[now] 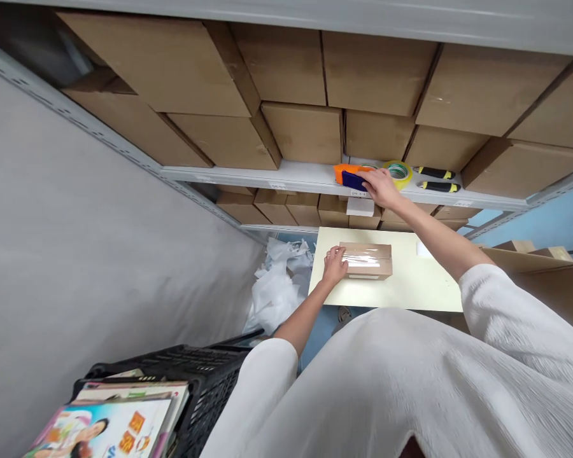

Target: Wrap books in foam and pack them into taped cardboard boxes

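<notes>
A small cardboard box (368,266) lies on the pale yellow tabletop (410,289), with shiny clear tape along its top. My left hand (335,266) grips the left end of this box, fingers curled over its edge. Up at the shelf edge, my right hand (381,189) has its fingers closed on an orange and blue tape dispenser (351,177). Right beside that hand is a roll of clear tape (401,172) with a yellow rim. Farther right, two black and yellow utility knives (439,187) rest on the shelf.
Cardboard boxes (302,133) fill the metal shelf (310,174) ahead, with more below it. White crumpled plastic (277,286) lies left of the table. A black crate (219,381) holding magazines (109,426) stands at lower left. An open carton (549,286) is on the right.
</notes>
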The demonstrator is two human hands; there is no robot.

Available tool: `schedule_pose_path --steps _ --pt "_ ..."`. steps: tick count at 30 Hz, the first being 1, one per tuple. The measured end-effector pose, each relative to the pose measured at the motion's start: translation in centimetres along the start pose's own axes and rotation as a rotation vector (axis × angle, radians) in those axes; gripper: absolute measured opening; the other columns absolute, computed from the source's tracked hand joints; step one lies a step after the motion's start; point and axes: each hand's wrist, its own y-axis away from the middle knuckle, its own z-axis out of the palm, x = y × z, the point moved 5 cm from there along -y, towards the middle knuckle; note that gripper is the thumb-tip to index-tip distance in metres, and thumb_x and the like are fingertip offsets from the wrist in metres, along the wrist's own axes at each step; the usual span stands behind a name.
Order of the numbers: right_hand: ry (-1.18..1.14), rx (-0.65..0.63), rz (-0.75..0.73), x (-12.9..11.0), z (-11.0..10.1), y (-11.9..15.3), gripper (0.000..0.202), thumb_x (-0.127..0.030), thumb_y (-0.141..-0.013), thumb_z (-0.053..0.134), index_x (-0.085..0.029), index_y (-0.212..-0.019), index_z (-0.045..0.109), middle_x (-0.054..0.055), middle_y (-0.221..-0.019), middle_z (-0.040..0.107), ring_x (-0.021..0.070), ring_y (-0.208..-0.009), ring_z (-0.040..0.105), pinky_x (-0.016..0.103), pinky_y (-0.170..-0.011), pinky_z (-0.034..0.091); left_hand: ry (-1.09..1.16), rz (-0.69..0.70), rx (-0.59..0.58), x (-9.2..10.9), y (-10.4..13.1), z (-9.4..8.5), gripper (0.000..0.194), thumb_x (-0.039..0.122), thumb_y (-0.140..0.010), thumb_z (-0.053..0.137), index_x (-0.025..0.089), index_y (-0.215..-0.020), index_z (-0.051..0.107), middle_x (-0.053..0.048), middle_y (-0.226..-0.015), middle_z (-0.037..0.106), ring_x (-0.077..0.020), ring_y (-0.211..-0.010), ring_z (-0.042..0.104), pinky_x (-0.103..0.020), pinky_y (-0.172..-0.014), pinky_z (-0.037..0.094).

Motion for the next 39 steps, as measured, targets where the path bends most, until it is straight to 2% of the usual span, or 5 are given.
schedule_pose_path --steps 10,14,23,31,39 --pt "0.12 -0.02 0.142 1.7 2.7 -2.4 0.062 -0.029 -0.104 0.045 -0.017 -0.165 0.045 0.021 -0.158 0.058 0.0456 -0.138 0.049 0.068 -0.115 0.033 0.048 0.094 -0.029 -0.7 -0.1 0.2 0.044 0.022 -0.099 0.057 0.023 -0.142 0.069 -0.012 -0.155 0.056 -0.0315 -0.142 0.054 -0.049 -0.124 0.046" --pt "0.159 0.032 0.162 -1.6 4.4 2.6 0.071 -0.034 -0.102 0.051 -0.022 -0.171 0.038 0.02 -0.17 0.043 0.0475 -0.149 0.037 0.068 -0.118 0.031 0.06 0.095 -0.017 -0.8 -0.3 -0.1 0.043 0.022 -0.102 0.054 0.023 -0.142 0.069 -0.014 -0.152 0.058 -0.032 -0.141 0.055 -0.05 -0.122 0.047" --pt "-0.003 -0.243 0.465 -9.2 14.9 19.1 0.062 -0.037 -0.11 0.041 -0.023 -0.171 0.044 0.019 -0.175 0.043 0.0404 -0.161 0.036 0.063 -0.124 0.034 -0.044 0.119 -0.029 1.7 -0.9 1.0 0.052 0.033 -0.106 0.051 0.021 -0.157 0.058 -0.017 -0.172 0.045 -0.0359 -0.163 0.036 -0.056 -0.132 0.035" --pt "0.06 -0.419 0.761 -7.2 17.8 24.4 0.079 -0.054 -0.113 0.022 -0.012 -0.18 0.019 0.017 -0.188 0.01 0.0358 -0.174 0.006 0.061 -0.139 0.006 -0.164 0.135 -0.138 1.6 -0.8 3.0 0.073 0.042 -0.112 0.035 0.015 -0.179 0.021 -0.017 -0.188 0.015 -0.0314 -0.175 0.008 -0.06 -0.141 0.006" --pt "0.085 -0.379 0.947 -5.0 17.3 28.3 0.078 -0.051 -0.113 0.014 -0.017 -0.182 0.001 0.015 -0.188 0.009 0.0359 -0.174 0.008 0.066 -0.137 0.013 -0.187 0.12 -0.189 1.8 -0.4 2.8 0.079 0.048 -0.111 0.035 0.012 -0.18 0.019 -0.016 -0.188 0.009 -0.0326 -0.176 0.001 -0.057 -0.141 -0.001"
